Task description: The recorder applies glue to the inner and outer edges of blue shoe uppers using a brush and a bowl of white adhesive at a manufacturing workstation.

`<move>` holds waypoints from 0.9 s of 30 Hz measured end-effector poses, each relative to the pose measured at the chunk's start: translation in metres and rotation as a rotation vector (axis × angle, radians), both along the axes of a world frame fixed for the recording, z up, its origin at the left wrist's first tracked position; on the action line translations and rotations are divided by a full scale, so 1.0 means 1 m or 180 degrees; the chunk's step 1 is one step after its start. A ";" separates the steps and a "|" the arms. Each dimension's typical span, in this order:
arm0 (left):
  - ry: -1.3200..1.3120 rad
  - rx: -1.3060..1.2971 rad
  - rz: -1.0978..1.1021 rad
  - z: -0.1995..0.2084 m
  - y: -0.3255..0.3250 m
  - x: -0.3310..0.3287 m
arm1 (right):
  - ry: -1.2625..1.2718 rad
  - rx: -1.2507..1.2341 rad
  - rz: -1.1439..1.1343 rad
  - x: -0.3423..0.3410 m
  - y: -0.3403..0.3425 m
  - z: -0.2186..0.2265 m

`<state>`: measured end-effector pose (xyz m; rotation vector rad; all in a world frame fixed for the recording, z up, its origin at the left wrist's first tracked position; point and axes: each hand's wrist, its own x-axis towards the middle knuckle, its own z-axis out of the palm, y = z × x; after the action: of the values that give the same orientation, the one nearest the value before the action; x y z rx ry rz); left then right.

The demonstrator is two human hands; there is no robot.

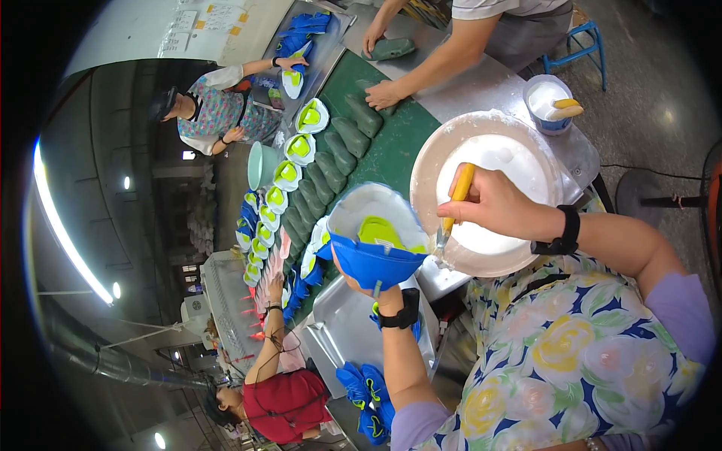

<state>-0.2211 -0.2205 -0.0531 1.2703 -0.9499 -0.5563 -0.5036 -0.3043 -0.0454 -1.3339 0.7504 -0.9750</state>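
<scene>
— Where is the shoe upper relative to each grip?

— The left hand is closed under the blue shoe upper, holding it raised with its white-coated bottom facing up. The right hand is closed around a yellow-handled brush, whose bristles sit just beside the upper's right edge.

— And the containers?

— A wide pale bowl of white glue lies under the brush. A small blue cup beyond also holds white glue. A metal tray on the tabletop holds more blue uppers.

— Any signs?

— White sheets with orange tags, top left.
</scene>
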 end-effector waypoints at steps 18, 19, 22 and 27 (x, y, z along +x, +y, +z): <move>0.2159 0.1737 -0.1781 -0.038 0.039 -0.051 | 0.0033 -0.2485 0.0777 0.006 -0.028 0.009; 0.2131 0.1698 -0.1734 -0.036 0.037 -0.052 | 0.0008 -0.2511 0.0772 0.001 -0.033 0.007; 0.2026 0.1576 -0.1570 -0.027 0.031 -0.053 | 0.0400 -0.1913 0.1073 -0.010 -0.044 0.004; 0.1736 0.1350 -0.1143 -0.012 0.025 -0.055 | 0.1006 -0.1587 0.1490 -0.043 -0.056 0.013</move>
<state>-0.2757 -0.1959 -0.0654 1.2198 -0.6097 -1.3652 -0.5469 -0.3599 -0.0327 -2.0222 0.3971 -0.5929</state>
